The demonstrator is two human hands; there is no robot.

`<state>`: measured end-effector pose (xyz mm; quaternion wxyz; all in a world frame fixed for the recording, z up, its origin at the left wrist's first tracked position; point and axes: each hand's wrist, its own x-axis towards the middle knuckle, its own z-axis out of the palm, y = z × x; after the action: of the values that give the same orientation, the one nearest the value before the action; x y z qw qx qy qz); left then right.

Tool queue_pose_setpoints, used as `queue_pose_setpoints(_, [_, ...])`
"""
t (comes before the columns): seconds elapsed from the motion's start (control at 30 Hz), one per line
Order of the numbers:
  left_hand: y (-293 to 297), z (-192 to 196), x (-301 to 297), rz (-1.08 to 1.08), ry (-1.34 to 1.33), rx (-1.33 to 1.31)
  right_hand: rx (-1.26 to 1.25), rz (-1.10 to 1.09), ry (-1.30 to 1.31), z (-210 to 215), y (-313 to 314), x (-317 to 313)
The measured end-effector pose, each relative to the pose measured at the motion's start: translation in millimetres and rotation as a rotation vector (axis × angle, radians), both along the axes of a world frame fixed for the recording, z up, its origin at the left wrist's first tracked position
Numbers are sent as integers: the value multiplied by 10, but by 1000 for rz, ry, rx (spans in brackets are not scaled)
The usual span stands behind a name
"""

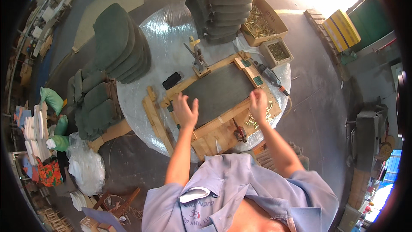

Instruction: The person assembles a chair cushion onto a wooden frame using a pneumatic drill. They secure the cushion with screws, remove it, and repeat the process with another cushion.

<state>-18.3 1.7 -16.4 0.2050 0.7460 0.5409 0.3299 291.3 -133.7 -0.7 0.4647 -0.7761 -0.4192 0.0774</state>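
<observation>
Beside stacked cushions, the left hand is pressing flat, fingers spread, on the grey panel lying in the wooden jig, seemingly to seat it, while the right hand is curling over its near-right edge.

On the table, the seat panel lies in its wooden jig; cushion stack far behind, screw boxes far right.
</observation>
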Motion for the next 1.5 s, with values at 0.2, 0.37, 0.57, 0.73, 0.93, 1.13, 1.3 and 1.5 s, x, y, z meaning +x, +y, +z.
queue_pose_setpoints(0.2, [535, -93, -89, 9, 96, -86, -130, 237, -458, 142, 1646, 1131])
queue_pose_setpoints(0.37, [480, -2, -6, 52, 166, -161, -368, 517, -583, -47, 2007, 1016])
queue_pose_setpoints(0.57, [475, -110, -11, 35, 470, -142, -390, 514, -638, -61, 2170, 902])
queue_pose_setpoints(0.73, [672, -4, 36, 22, 478, -84, -386, 542, -706, -37, 2288, 995])
queue_pose_setpoints(0.93, [1380, -51, 44, 28, 412, -136, -461, 733, -482, -7, 2653, 1028])
queue_pose_setpoints(1.13, [1261, -173, 78, 107, 570, -113, -322, 630, -623, -106, 2485, 740])
queue_pose_setpoints(1.3, [1149, -118, 133, 100, 625, -146, -309, 601, -657, -158, 2434, 744])
queue_pose_setpoints(1.5, [1098, -162, 28, 265, 553, 61, -449, 549, -411, 2, 2569, 556])
